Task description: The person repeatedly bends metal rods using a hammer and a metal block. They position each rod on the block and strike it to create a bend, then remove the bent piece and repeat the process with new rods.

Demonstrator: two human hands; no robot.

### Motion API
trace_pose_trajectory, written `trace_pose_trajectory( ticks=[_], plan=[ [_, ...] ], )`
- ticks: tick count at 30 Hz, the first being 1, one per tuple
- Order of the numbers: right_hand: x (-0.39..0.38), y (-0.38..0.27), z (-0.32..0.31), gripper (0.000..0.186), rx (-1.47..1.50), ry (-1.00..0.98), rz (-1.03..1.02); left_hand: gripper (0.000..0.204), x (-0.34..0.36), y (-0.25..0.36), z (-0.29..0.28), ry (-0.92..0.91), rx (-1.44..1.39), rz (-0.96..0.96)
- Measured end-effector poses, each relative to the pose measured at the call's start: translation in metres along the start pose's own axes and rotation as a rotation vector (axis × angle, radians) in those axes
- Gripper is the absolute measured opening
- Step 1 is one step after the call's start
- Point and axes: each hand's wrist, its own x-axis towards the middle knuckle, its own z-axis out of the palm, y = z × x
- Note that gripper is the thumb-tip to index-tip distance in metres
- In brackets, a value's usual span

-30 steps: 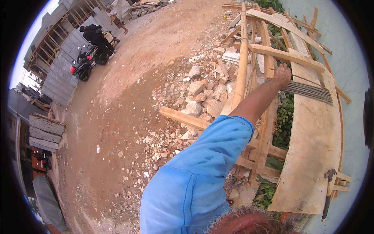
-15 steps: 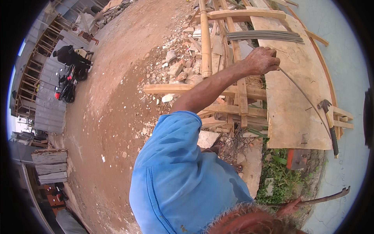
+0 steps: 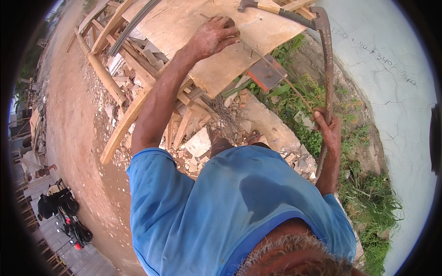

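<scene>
My left hand (image 3: 214, 37) is closed on a thin steel rod (image 3: 258, 54) above a pale wooden board (image 3: 172, 27). Slanting down past the board's edge, the rod reaches my right hand (image 3: 328, 126), whose fingers are wrapped round a long rusty metal bar (image 3: 328, 64). The rod's lower end meets the thumb and fingers of that hand. The bar stands roughly lengthwise in view, its hooked, clawed end at the top beside the wall. Behind that end lies a hammer (image 3: 271, 8) on the board, its black grip reaching past the board's edge.
A bundle of grey rods (image 3: 133, 27) lies across the board's left side. Nails stick up from the board. An orange and grey block (image 3: 267, 73) sits below its edge, near weeds (image 3: 368, 198) and a cracked pale wall (image 3: 377, 92). Timber (image 3: 122, 122) and rubble (image 3: 198, 142) lie left.
The view has turned and shifted. My right hand, with the bar, has come up to the rod's lower end. My left hand still grips the rod and is now nearer the board's front edge.
</scene>
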Motion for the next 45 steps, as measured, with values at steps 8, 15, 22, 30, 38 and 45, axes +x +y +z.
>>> trace_pose_trajectory(
  ticks=[8,15,22,30,38,45],
  plan=[
    [-0.018,0.025,0.003,0.021,-0.082,0.087,0.112,0.029,0.01,0.024,0.06,0.013,0.105,-0.133],
    [-0.024,0.032,0.018,0.024,-0.143,0.082,0.162,0.053,-0.028,0.063,0.078,0.145,-0.102,-0.565],
    [-0.03,0.028,0.024,0.021,-0.081,0.115,0.228,0.076,-0.031,0.059,0.091,0.065,-0.074,-0.555],
    [-0.035,0.025,0.023,0.021,-0.075,0.115,0.235,0.079,-0.024,0.045,0.103,0.013,-0.009,-0.579],
    [-0.061,0.022,0.049,0.022,-0.014,0.159,0.264,0.093,-0.009,0.039,0.115,-0.089,-0.01,-0.6],
    [-0.069,0.028,0.051,0.027,-0.141,0.237,0.105,0.103,-0.002,0.039,0.118,-0.131,-0.029,-0.668]
  ],
)
